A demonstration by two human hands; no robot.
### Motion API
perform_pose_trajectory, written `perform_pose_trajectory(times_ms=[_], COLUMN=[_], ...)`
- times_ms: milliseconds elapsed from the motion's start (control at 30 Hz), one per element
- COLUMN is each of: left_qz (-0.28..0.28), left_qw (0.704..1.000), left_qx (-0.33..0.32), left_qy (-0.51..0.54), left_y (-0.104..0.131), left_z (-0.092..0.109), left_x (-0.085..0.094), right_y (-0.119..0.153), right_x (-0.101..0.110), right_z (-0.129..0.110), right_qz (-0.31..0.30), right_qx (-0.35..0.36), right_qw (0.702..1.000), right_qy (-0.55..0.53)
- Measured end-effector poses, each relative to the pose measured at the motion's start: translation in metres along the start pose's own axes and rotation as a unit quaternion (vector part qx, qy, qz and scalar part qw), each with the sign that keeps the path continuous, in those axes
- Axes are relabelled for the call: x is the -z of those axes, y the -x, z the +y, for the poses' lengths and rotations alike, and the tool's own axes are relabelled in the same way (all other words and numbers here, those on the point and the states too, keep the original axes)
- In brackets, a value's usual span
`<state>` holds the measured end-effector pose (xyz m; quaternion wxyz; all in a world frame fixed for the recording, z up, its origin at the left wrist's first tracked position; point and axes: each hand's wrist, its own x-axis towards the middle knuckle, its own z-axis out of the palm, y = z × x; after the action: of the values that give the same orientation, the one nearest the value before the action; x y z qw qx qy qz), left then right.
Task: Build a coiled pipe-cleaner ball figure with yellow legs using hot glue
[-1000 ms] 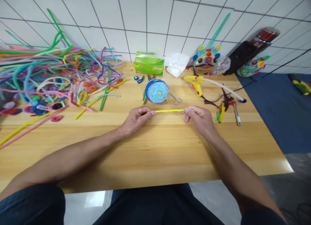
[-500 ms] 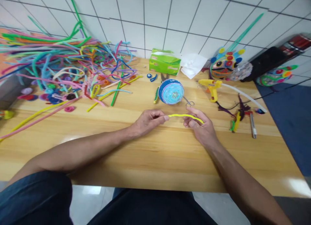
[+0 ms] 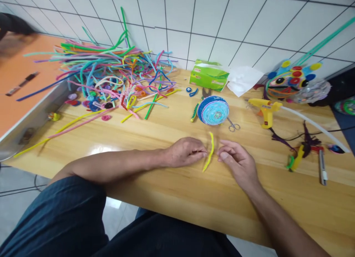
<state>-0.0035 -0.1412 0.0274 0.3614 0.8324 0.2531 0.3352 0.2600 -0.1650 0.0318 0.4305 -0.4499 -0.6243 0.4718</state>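
Observation:
A short, slightly curved yellow pipe cleaner (image 3: 212,148) runs lengthwise away from me between my two hands. The pinched fingertips of my left hand (image 3: 187,152) are at its middle, though the exact contact is hard to make out. On its other side is my right hand (image 3: 237,161), a little apart from it, thumb against curled fingers; whether anything small is between them is not visible. Beyond the hands sits a round piece coiled in blue, purple and light blue (image 3: 213,111). Scissors (image 3: 234,127) and green-handled pliers (image 3: 195,112) lie partly hidden by it.
A heap of coloured pipe cleaners (image 3: 111,72) covers the back left, beside a grey-sided box (image 3: 36,118). Against the tiled wall stands a green tissue pack (image 3: 208,77). To the right lie a yellow glue gun (image 3: 264,111), a utility knife (image 3: 322,168) and a decorated face-like craft (image 3: 288,83).
The yellow pipe cleaner has turned from crosswise to lengthwise, and my right hand has come off its end. My view has shifted left, showing more of the box.

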Motion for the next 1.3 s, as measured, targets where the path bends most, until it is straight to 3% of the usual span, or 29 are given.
perform_pose_trajectory(times_ms=[133, 300, 367, 433, 533, 700, 800, 900, 1000, 1133, 1200, 1300], left_qz=[0.002, -0.019, -0.013, -0.012, -0.022, -0.035, -0.044, -0.036, -0.023, -0.008, 0.005, 0.028], left_qw=[0.998, 0.993, 0.995, 0.995, 0.995, 0.992, 0.992, 0.998, 0.986, 0.874, 0.833, 0.816], left_qx=[-0.046, -0.053, -0.041, -0.037, -0.041, -0.054, -0.059, -0.003, 0.099, 0.231, 0.255, 0.259], left_qy=[-0.051, -0.106, -0.095, -0.086, -0.091, -0.11, -0.107, -0.051, 0.131, 0.427, 0.491, 0.516], left_y=[0.002, 0.003, 0.003, 0.003, 0.002, 0.001, 0.001, 0.001, -0.003, -0.012, -0.017, -0.02], left_z=[-0.003, -0.004, -0.004, -0.003, -0.002, -0.002, 0.001, 0.007, 0.014, 0.016, 0.015, 0.017], left_x=[-0.006, -0.012, -0.011, -0.009, -0.008, -0.009, -0.008, -0.01, -0.013, -0.013, -0.011, -0.007], right_y=[0.0, -0.001, 0.0, 0.002, 0.006, 0.011, 0.012, 0.011, 0.01, 0.007, 0.004, -0.002], right_x=[-0.001, -0.004, -0.004, -0.003, -0.004, -0.005, -0.005, -0.007, -0.016, -0.032, -0.037, -0.04], right_z=[0.009, 0.005, 0.001, -0.001, -0.004, -0.014, -0.024, -0.031, -0.034, -0.031, -0.029, -0.023], right_qz=[-0.048, -0.098, -0.091, -0.067, -0.041, -0.068, -0.073, -0.024, 0.04, 0.057, 0.068, 0.089], right_qx=[0.079, 0.266, 0.278, 0.267, 0.228, 0.112, -0.002, -0.064, -0.038, 0.084, 0.138, 0.164], right_qw=[0.983, 0.857, 0.829, 0.82, 0.822, 0.837, 0.882, 0.947, 0.979, 0.975, 0.962, 0.954], right_qy=[0.158, 0.431, 0.477, 0.501, 0.52, 0.531, 0.465, 0.314, 0.197, 0.199, 0.224, 0.236])
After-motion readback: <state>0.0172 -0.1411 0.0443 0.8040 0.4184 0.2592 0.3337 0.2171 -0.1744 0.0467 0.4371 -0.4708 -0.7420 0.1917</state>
